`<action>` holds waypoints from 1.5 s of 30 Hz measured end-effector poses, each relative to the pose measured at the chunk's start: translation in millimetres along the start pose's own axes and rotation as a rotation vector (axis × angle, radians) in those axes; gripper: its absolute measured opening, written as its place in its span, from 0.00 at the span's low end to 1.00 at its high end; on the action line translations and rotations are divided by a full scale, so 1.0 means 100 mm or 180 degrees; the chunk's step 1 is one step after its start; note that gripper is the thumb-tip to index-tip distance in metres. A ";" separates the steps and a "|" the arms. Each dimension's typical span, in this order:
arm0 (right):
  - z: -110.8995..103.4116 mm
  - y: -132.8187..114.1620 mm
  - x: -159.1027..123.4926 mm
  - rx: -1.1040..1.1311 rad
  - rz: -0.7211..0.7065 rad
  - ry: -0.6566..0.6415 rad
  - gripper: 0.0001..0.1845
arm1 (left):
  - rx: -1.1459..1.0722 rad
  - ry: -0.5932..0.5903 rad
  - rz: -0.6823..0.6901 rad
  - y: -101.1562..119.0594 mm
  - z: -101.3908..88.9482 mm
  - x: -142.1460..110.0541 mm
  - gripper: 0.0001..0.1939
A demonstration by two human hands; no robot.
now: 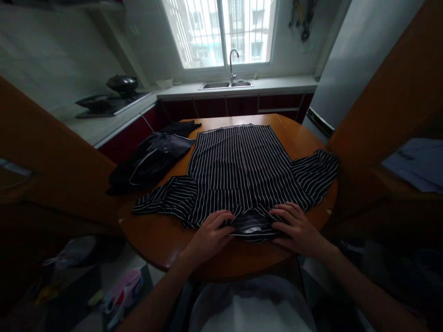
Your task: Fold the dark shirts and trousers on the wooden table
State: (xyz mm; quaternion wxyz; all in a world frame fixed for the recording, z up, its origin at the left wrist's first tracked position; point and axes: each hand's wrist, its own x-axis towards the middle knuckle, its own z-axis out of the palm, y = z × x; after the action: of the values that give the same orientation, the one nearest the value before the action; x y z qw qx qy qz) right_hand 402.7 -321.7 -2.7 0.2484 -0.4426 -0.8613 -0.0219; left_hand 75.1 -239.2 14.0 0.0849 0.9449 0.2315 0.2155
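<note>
A black shirt with white stripes (238, 161) lies spread out on the round wooden table (166, 240), its hem toward the window and its collar (252, 221) at the near edge. The two sleeves stick out to either side. My left hand (212, 234) grips the left side of the collar, fingers curled over the cloth and thumb at its edge. On the opposite side, my right hand (296, 229) holds the collar with bent fingers. A pale label shows inside the neck opening between them.
Dark folded garments (152, 159) are heaped at the table's left edge. Beyond stand a counter with a sink (224, 85) and a stove with a pan (122, 84). Wooden panels flank the table, and a fridge (360, 64) stands at right.
</note>
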 end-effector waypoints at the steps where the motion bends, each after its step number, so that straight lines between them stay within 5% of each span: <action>1: 0.03 -0.03 0.02 0.0009 0.0009 -0.0006 0.14 | 0.0033 -0.0048 -0.0018 0.02 -0.01 0.02 0.13; 6: 0.20 -0.13 0.11 0.0084 0.0045 0.0123 0.06 | 0.0010 -0.0351 0.0076 0.18 -0.03 0.18 0.24; 11: 0.22 -0.12 0.11 0.0033 0.0052 0.0465 0.08 | 0.0180 -0.0179 0.0220 0.24 0.12 0.27 0.08; 15: 0.18 -0.03 -0.01 -0.0093 0.0240 0.0539 0.14 | 0.0221 -0.0002 0.0336 0.20 0.14 0.18 0.12; 20: 0.13 0.09 -0.17 0.0119 0.0174 0.0419 0.15 | 0.0171 -0.0036 -0.0256 0.07 0.04 -0.09 0.29; 26: 0.13 0.07 -0.26 0.0331 -0.0237 0.0372 0.18 | -0.0079 -0.0078 -0.0156 -0.01 0.04 -0.32 0.16; 31: 0.11 0.06 -0.29 0.0327 -0.0214 0.0212 0.21 | -0.0198 0.0067 -0.0287 0.04 0.08 -0.30 0.21; 40: 0.12 0.09 -0.43 0.0396 -0.0359 -0.0019 0.21 | -0.0335 0.0276 -0.0113 -0.07 0.07 -0.27 0.08; 45: 0.01 -0.05 -0.44 0.0648 -0.0369 -0.0370 0.27 | -0.0391 0.0184 -0.0366 -0.24 -0.10 -0.41 0.11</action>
State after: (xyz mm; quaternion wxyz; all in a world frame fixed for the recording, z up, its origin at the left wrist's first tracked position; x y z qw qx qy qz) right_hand 420.0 -357.4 -22.8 0.2400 -0.3652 -0.8962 0.0771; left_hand 28.1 -237.4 1.4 0.1482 0.9164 0.2741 0.2513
